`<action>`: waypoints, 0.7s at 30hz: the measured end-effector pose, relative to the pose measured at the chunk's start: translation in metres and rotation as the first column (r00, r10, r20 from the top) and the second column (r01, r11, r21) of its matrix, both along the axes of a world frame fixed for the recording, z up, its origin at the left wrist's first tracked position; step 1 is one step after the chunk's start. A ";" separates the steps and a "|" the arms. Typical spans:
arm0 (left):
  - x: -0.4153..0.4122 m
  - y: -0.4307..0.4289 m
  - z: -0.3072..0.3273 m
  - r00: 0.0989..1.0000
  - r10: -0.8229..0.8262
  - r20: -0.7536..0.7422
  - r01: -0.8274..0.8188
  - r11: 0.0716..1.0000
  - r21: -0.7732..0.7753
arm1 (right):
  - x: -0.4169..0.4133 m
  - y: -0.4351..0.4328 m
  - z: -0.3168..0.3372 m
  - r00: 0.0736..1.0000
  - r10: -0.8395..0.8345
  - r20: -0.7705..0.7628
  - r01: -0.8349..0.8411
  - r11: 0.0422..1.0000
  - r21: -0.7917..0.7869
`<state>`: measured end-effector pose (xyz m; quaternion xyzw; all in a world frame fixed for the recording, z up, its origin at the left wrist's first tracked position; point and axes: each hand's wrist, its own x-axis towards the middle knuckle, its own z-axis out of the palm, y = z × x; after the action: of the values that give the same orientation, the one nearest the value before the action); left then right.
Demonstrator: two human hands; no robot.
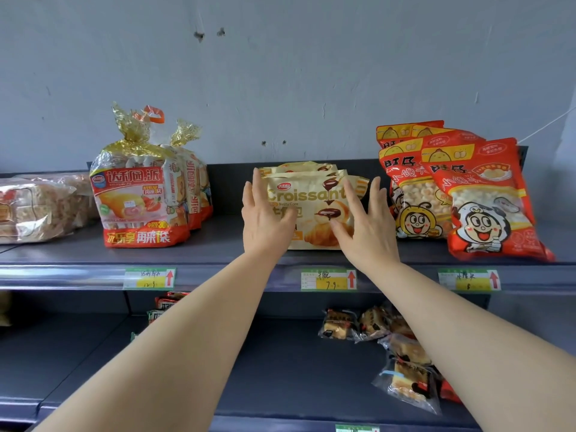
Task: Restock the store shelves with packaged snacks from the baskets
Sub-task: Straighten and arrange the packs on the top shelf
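Observation:
A cream-coloured croissant bag (314, 198) stands upright at the front of a short row of like bags on the top shelf (218, 254). My left hand (265, 213) lies flat against its left side, fingers spread and pointing up. My right hand (364, 219) presses on its right side, thumb across the lower front. Both hands touch the front bag, and neither is closed around it. No basket is in view.
On the same shelf stand red-and-gold pie bags (140, 194) to the left, clear bread packs (37, 207) at far left, and red bun-snack bags (461, 194) to the right. Price tags (328, 279) line the shelf edge. The lower shelf (280, 369) holds wrapped cake slices (402, 360).

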<state>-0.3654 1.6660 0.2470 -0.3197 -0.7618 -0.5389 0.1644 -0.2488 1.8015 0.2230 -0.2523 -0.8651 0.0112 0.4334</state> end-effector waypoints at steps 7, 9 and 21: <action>0.004 -0.013 0.007 0.993 0.021 0.118 -0.017 0.999 -0.032 | 0.013 -0.024 0.008 0.998 -0.060 0.008 0.060 0.996 -0.066; 0.003 -0.018 0.007 0.992 0.025 0.126 -0.019 0.999 -0.042 | 0.015 -0.029 0.008 0.998 -0.060 0.030 0.062 0.996 -0.070; 0.027 -0.037 -0.004 0.992 0.046 -0.115 -0.056 0.994 -0.092 | 0.041 -0.062 -0.006 0.998 -0.064 0.009 0.065 0.988 -0.143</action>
<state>-0.3386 1.6288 0.2430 -0.3374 -0.7841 -0.4787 0.2053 -0.2075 1.7397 0.2173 -0.3108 -0.8544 0.0588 0.4122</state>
